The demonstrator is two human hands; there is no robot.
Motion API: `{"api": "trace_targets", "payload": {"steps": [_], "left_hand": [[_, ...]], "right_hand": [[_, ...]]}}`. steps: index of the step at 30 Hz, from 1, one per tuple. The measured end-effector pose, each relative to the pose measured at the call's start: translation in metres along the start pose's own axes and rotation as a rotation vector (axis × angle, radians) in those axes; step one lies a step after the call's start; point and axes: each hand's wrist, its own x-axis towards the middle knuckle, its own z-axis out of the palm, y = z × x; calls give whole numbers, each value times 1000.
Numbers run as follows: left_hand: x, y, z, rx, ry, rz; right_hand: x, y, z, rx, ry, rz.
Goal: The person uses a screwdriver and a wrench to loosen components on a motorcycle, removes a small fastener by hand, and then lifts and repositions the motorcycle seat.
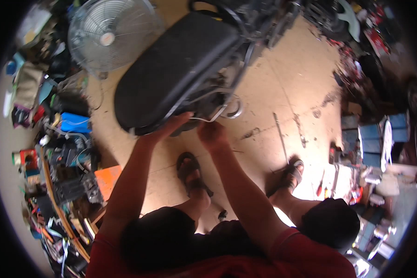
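Observation:
A motorbike's long black seat [171,65] slants across the upper middle, its rounded end toward the lower left. My left hand [171,125] lies along the lower side of the seat's near end, fingers stretched out. Close to its right, my right hand [211,132] is closed just below the bike's side. What its fingers hold, if anything, is hidden. A thin pale wire or rod [203,119] runs between the two hands. Above my right hand, a curved metal part [235,109] sticks out from the bike.
A fan [107,39] in a round wire guard stands beyond the seat. Tools, blue and orange boxes and loose parts crowd the left side, with an orange panel [108,181] nearest. More clutter lines the right, including blue drawers [371,134]. My sandalled feet [189,171] rest on the tan floor [264,92].

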Motion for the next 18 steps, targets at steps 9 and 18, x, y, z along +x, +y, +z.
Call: {"api": "trace_targets", "payload": {"steps": [9,18], "left_hand": [[3,11,11,-175,-43,-34],[7,6,9,14,139,155]], "right_hand": [[-51,-78,20,-1462,559,219],[-250,-297,131,-3038,201,471]]}}
